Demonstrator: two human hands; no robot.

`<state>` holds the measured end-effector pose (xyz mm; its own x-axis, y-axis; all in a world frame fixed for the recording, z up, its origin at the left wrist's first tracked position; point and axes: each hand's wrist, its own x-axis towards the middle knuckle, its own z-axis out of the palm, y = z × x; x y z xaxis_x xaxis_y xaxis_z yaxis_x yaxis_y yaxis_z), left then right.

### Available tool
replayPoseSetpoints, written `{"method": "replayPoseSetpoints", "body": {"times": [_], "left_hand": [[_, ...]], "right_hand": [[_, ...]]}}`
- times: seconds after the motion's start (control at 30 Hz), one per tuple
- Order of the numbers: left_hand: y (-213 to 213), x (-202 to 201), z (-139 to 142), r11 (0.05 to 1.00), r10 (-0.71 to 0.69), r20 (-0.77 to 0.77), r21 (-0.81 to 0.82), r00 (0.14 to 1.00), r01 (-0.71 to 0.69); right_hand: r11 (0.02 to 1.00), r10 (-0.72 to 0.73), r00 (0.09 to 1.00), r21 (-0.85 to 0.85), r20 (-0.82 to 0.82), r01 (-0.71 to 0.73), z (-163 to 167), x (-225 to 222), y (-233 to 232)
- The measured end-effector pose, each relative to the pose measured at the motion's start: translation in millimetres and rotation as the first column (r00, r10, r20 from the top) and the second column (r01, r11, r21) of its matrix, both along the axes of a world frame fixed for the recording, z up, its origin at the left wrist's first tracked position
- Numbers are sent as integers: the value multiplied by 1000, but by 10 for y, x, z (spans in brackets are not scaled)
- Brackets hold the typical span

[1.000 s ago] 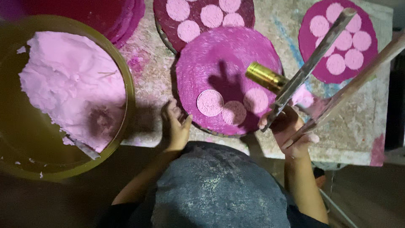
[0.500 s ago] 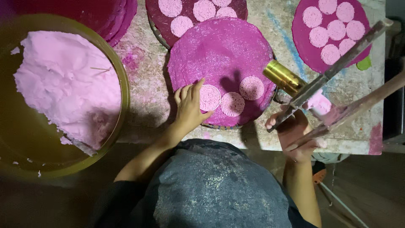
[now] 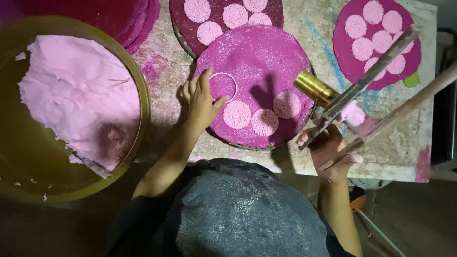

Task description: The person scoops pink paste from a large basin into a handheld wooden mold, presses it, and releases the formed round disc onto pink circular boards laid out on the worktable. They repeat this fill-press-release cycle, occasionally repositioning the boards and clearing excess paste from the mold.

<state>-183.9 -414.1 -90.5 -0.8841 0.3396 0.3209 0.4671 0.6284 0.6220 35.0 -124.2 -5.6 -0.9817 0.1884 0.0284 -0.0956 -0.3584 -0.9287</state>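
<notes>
With the bowl [image 3: 138, 85] of pink paste [image 3: 81, 95] at the far left of the counter [image 3: 314, 43], your left hand [image 3: 202, 102] holds a thin metal ring [image 3: 223, 86] flat on the magenta round tray [image 3: 259, 62], fingers pinched on its rim, just up-left of the three pink discs [image 3: 264, 114] already formed. This appears to be the ring-placing step for a fourth disc; the next move calls for keeping the ring flat and clear of its neighbours. Your right hand [image 3: 328, 152] is closed around a metal bar [image 3: 362, 85] with a brass cylinder [image 3: 315, 88] at the tray's right edge.
</notes>
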Motion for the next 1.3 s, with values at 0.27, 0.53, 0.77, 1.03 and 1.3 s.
{"method": "replayPoseSetpoints", "body": {"times": [0.27,0.53,0.77,1.03,1.3], "left_hand": [[69,-246,232,949,-55,129,316,990,11],[168,-874,800,-362,-900,-296,917,321,-169],[216,-1210,545,-574,-736,-385,791,556,-211],[-93,-1387,370,-627,-682,-444,764,582,-152],[262,-1301,292,-658,-652,-377,712,657,-245]], "right_hand": [[971,178,963,121,204,-205,-132,-493,191],[555,448,474,180,758,-812,162,-1492,192],[217,142,426,392,893,-894,793,-2203,-67],[237,214,565,519,797,-821,769,-2342,-710],[152,75,576,561,814,-813,928,-2323,-667]]}}
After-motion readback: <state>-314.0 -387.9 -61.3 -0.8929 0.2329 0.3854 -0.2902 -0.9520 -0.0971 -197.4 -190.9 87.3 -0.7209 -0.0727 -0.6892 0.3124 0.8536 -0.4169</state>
